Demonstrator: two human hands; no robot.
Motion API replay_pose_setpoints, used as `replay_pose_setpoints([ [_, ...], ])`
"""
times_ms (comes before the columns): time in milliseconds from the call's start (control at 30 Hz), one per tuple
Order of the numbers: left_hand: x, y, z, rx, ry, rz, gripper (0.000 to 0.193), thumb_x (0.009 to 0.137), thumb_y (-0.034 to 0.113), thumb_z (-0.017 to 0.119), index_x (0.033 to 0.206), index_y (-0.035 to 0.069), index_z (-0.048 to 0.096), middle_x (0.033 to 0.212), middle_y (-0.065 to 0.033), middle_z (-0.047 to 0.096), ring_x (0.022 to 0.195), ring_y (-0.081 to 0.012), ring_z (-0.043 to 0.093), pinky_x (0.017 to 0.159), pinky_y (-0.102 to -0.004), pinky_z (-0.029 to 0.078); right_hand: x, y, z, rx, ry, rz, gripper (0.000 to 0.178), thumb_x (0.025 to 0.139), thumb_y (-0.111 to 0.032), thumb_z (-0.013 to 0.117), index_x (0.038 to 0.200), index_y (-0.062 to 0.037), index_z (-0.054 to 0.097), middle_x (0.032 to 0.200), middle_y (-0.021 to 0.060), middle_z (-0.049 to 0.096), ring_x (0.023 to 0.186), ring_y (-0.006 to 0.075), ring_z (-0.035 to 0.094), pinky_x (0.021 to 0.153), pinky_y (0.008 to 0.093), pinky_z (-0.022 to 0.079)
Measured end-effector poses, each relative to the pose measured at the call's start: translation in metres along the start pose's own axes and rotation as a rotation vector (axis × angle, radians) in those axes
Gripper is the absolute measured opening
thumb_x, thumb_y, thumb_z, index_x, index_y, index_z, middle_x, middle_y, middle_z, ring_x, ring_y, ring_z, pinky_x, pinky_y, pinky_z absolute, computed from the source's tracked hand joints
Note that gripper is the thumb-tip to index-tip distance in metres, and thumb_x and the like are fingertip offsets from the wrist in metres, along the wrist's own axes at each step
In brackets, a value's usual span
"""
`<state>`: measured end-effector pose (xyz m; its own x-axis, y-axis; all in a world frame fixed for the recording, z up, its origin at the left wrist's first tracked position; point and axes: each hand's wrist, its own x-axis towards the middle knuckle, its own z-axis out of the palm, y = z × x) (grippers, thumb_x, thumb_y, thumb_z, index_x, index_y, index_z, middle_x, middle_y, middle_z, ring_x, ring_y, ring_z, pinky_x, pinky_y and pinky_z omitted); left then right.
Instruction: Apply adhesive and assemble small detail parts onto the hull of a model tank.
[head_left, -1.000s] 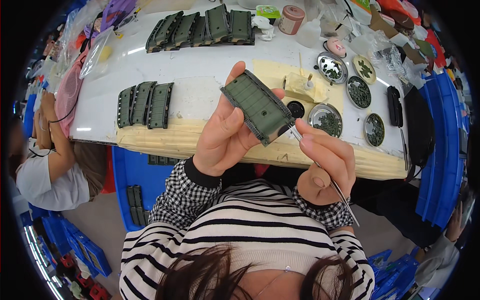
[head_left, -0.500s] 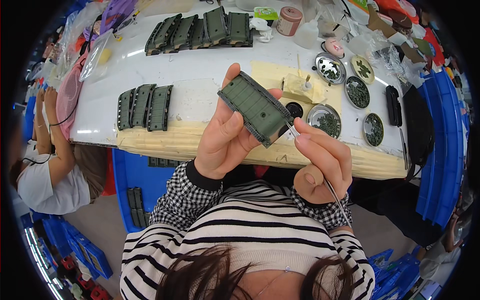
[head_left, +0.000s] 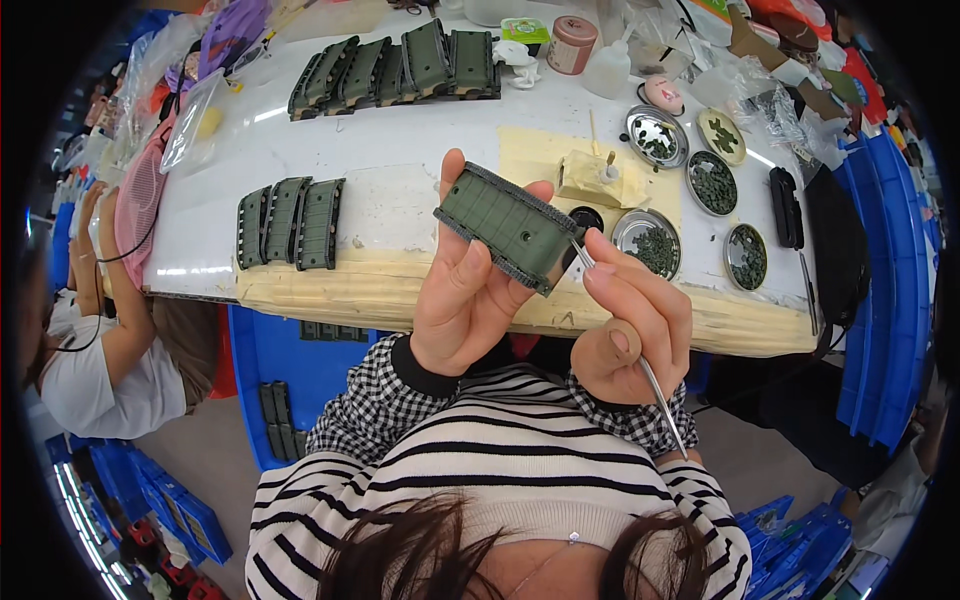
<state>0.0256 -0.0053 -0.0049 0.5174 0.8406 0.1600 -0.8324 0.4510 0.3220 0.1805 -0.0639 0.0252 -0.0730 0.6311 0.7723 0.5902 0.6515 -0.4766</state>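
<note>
The left hand (head_left: 462, 305) grips a green, rectangular, plastic-looking part (head_left: 497, 222), probably light, stiff, best held by its 2 long sides; the right hand (head_left: 642, 318) pinches slim silver metal tweezers (head_left: 665, 405).

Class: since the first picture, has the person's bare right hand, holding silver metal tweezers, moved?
Yes, slightly left, judged against the nearest round silver metal dish: earlier, the bare right hand extended further right of the dish's rim.
</note>
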Motion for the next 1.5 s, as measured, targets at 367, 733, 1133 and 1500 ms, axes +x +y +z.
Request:
replay_pose_setpoints([
  [367, 0.002, 0.005, 0.000, 0.001, 0.015, -0.036, 0.062, 0.099, 0.021, 0.047, 0.148, 0.032, 0.010, 0.144, -0.0220, 0.032, 0.128, -0.0310, 0.045, 0.101, -0.0407, 0.048, 0.002, 0.001, -0.004, 0.033, -0.034, 0.035, 0.031, 0.090, -0.016, 0.062, 0.115, 0.0026, 0.059, 0.110, 0.0167, 0.057, 0.105, 0.0348, 0.063, 0.086, 0.0375, 0.056],
  [733, 0.009, 0.018, 0.008, -0.536, 0.174, -0.337, 0.044, 0.099, 0.037, 0.046, 0.122, -0.001, 0.046, 0.124, -0.0195, 0.048, 0.120, -0.0286, 0.052, 0.102, -0.0330, 0.049, 0.001, 0.003, -0.005, 0.278, 0.129, 0.078, 0.043, 0.095, -0.042, 0.052, 0.111, -0.0031, 0.059, 0.104, 0.0134, 0.056, 0.099, 0.0326, 0.066, 0.082, 0.0364, 0.055],
  [1133, 0.014, 0.014, 0.013, -0.471, 0.269, -0.264, 0.059, 0.096, 0.036, 0.051, 0.127, -0.011, 0.034, 0.129, -0.0192, 0.040, 0.115, -0.0274, 0.055, 0.098, -0.0300, 0.053, 0.002, 0.002, 0.000, 0.219, 0.120, 0.060, 0.039, 0.096, -0.037, 0.053, 0.109, -0.0013, 0.062, 0.103, 0.0149, 0.061, 0.096, 0.0282, 0.066, 0.082, 0.0328, 0.053],
  [1500, 0.012, 0.013, 0.015, -0.348, 0.246, -0.232, 0.055, 0.099, 0.036, 0.047, 0.136, -0.001, 0.031, 0.136, -0.0232, 0.038, 0.121, -0.0294, 0.052, 0.098, -0.0329, 0.052, 0.006, -0.004, -0.005, 0.217, -0.024, 0.052, 0.035, 0.092, -0.028, 0.061, 0.114, -0.0007, 0.062, 0.109, 0.0154, 0.059, 0.105, 0.0313, 0.063, 0.086, 0.0342, 0.053],
])
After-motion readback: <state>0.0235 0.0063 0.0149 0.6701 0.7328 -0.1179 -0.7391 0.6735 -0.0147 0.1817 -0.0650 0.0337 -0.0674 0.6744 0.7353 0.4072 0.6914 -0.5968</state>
